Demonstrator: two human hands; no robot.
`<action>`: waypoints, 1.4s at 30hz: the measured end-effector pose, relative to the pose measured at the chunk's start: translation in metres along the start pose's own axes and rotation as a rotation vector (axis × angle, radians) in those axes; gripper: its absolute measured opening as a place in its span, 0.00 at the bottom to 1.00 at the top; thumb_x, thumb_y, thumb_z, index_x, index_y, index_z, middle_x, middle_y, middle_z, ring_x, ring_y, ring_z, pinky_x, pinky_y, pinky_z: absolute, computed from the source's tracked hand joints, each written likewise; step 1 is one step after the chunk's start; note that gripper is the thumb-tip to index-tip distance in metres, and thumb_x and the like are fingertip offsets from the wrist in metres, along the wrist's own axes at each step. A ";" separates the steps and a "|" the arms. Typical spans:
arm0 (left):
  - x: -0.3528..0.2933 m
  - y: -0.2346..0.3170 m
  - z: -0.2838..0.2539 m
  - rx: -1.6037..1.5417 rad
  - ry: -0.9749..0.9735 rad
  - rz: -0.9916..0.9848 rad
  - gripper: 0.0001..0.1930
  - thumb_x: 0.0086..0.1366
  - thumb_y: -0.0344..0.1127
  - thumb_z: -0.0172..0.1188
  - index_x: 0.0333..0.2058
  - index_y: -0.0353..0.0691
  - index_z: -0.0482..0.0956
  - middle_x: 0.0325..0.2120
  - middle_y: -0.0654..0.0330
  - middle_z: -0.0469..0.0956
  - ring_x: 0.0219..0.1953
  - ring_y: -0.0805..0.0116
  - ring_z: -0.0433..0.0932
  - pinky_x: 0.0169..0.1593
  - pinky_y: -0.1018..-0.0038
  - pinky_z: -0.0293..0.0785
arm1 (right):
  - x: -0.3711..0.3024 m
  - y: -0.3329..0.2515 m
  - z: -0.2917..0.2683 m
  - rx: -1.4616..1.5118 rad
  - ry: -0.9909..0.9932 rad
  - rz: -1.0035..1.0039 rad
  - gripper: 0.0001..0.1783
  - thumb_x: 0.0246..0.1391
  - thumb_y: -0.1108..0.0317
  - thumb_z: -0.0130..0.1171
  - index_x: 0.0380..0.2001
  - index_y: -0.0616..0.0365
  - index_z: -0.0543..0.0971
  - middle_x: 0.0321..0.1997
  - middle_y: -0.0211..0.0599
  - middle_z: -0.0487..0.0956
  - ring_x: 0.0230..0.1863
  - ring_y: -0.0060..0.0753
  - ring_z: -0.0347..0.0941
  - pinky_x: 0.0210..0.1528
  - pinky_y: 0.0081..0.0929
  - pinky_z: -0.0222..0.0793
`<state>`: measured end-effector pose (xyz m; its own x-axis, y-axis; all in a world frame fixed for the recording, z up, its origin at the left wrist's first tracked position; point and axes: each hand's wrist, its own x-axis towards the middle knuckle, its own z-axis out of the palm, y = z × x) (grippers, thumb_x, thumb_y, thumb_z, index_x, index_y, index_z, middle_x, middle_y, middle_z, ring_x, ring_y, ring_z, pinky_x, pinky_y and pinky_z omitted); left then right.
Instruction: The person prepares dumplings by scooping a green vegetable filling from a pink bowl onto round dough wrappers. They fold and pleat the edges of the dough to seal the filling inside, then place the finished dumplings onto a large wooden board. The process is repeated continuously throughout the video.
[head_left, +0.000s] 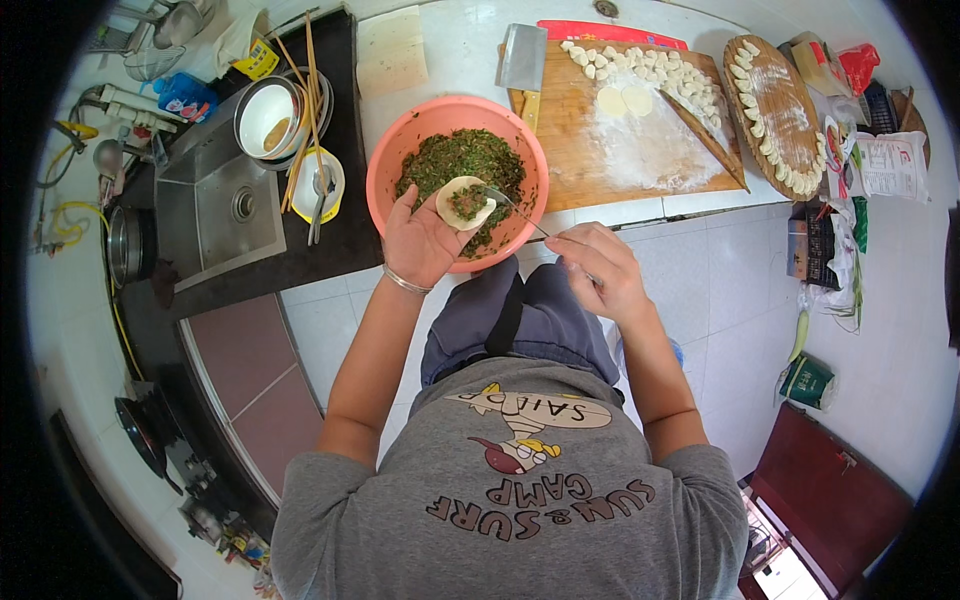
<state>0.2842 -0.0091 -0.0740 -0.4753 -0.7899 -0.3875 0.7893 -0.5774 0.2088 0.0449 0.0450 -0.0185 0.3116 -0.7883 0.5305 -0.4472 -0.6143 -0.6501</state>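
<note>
On the fingers of my left hand (415, 240) lies a round dough wrapper (481, 216) with a mound of green filling at its middle. My right hand (604, 270) grips a thin metal spoon (527, 217), whose tip touches the filling on the wrapper. Both hands are over the near side of a pink basin (378, 160) holding chopped green filling (465, 152). To the right, a floured wooden cutting board (570, 150) bears two flat wrappers (625, 101), many small dough pieces (680, 75) and a wooden rolling pin (705, 140).
A cleaver (523, 60) lies by the board's left edge. Farther right, a round wooden board (775, 110) carries folded dumplings (745, 85) along its rim. At left are a metal sink (215, 215), stacked bowls (268, 118), chopsticks (313, 80) and a yellow-white bowl (328, 170).
</note>
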 end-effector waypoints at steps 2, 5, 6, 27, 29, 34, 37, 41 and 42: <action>0.000 -0.001 0.000 -0.003 -0.003 -0.002 0.31 0.69 0.52 0.35 0.58 0.30 0.60 0.58 0.49 0.64 0.61 0.54 0.63 0.64 0.57 0.57 | 0.000 -0.001 -0.002 0.003 -0.025 0.026 0.18 0.37 0.85 0.53 0.37 0.67 0.78 0.34 0.44 0.77 0.32 0.42 0.74 0.35 0.31 0.71; 0.000 0.000 -0.001 0.009 -0.018 -0.014 0.31 0.69 0.53 0.34 0.58 0.30 0.60 0.58 0.49 0.64 0.61 0.54 0.63 0.64 0.57 0.57 | 0.001 -0.002 0.000 0.016 -0.019 0.022 0.15 0.40 0.84 0.53 0.36 0.67 0.78 0.32 0.44 0.77 0.31 0.40 0.74 0.34 0.30 0.70; 0.000 -0.001 -0.001 0.007 -0.008 -0.013 0.31 0.69 0.53 0.34 0.58 0.30 0.60 0.58 0.49 0.64 0.61 0.54 0.63 0.64 0.57 0.57 | 0.002 -0.001 0.001 0.022 -0.010 0.014 0.12 0.43 0.84 0.53 0.35 0.66 0.78 0.30 0.44 0.77 0.29 0.38 0.74 0.32 0.29 0.69; 0.000 -0.010 0.005 -0.063 -0.094 -0.090 0.31 0.68 0.53 0.36 0.57 0.29 0.60 0.58 0.48 0.64 0.60 0.54 0.62 0.64 0.59 0.57 | -0.010 0.037 0.010 1.000 0.398 0.989 0.11 0.55 0.75 0.44 0.33 0.70 0.76 0.28 0.45 0.79 0.27 0.31 0.74 0.30 0.25 0.69; -0.001 -0.009 0.004 -0.033 -0.073 -0.085 0.31 0.68 0.52 0.36 0.58 0.29 0.60 0.58 0.49 0.63 0.61 0.54 0.62 0.64 0.59 0.57 | -0.012 0.039 0.009 0.944 0.389 0.980 0.11 0.55 0.75 0.44 0.34 0.70 0.76 0.28 0.45 0.79 0.27 0.31 0.74 0.30 0.25 0.70; -0.003 -0.007 -0.003 -0.016 -0.024 -0.037 0.30 0.68 0.51 0.36 0.59 0.33 0.58 0.58 0.50 0.63 0.60 0.54 0.63 0.63 0.58 0.57 | -0.008 0.030 0.004 0.658 0.309 0.902 0.12 0.57 0.75 0.45 0.34 0.71 0.77 0.30 0.43 0.79 0.29 0.29 0.74 0.33 0.24 0.71; -0.005 -0.003 -0.005 0.011 0.016 -0.008 0.29 0.68 0.51 0.36 0.59 0.34 0.59 0.58 0.50 0.64 0.59 0.54 0.64 0.63 0.56 0.58 | -0.007 0.023 0.001 0.558 0.288 0.793 0.11 0.57 0.77 0.46 0.34 0.71 0.78 0.29 0.41 0.79 0.27 0.24 0.73 0.32 0.21 0.71; -0.005 0.001 -0.006 0.049 0.035 0.007 0.29 0.69 0.51 0.35 0.59 0.34 0.59 0.58 0.50 0.63 0.59 0.53 0.64 0.62 0.56 0.59 | -0.006 0.022 -0.004 0.639 0.294 0.668 0.11 0.58 0.77 0.46 0.34 0.70 0.78 0.30 0.40 0.79 0.29 0.23 0.73 0.34 0.21 0.70; -0.005 0.001 -0.005 0.052 0.029 0.009 0.29 0.69 0.51 0.35 0.59 0.34 0.59 0.58 0.50 0.64 0.59 0.54 0.64 0.62 0.56 0.59 | -0.006 0.021 -0.002 0.667 0.299 0.658 0.11 0.58 0.77 0.46 0.35 0.70 0.78 0.30 0.39 0.79 0.29 0.23 0.73 0.35 0.21 0.70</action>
<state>0.2893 -0.0050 -0.0758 -0.4558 -0.7894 -0.4111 0.7721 -0.5805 0.2586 0.0316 0.0371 -0.0338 -0.0961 -0.9953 0.0082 0.1386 -0.0215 -0.9901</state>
